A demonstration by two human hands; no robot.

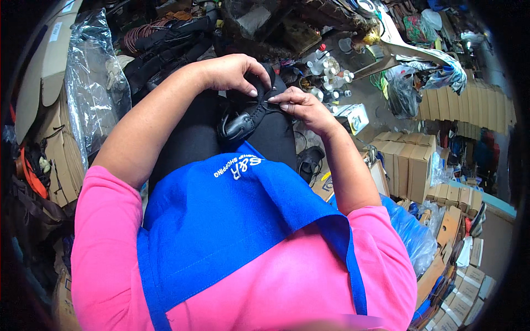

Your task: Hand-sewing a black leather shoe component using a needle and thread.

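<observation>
A black shoe (pixel 241 124) rests on my lap, its glossy rounded toe turned toward my body and its laced front facing up. My left hand (pixel 238 75) curls over the far left side of the shoe's opening, thumb and fingers closed on the dark upper. From the right, my right hand (pixel 305 108) pinches at the lacing, where a thin dark shoelace (pixel 271 112) shows by the fingertips. The exact grip points blend into the black material. A blue apron (pixel 221 220) covers my front, below the shoe.
Several white-capped bottles (pixel 331 77) stand beyond my right hand. Clear plastic sheeting (pixel 95 83) hangs at the left. Stacked cardboard boxes (pixel 406 163) lie to the right. Another black shoe (pixel 310 161) sits beside my right thigh. Dark clutter fills the far side.
</observation>
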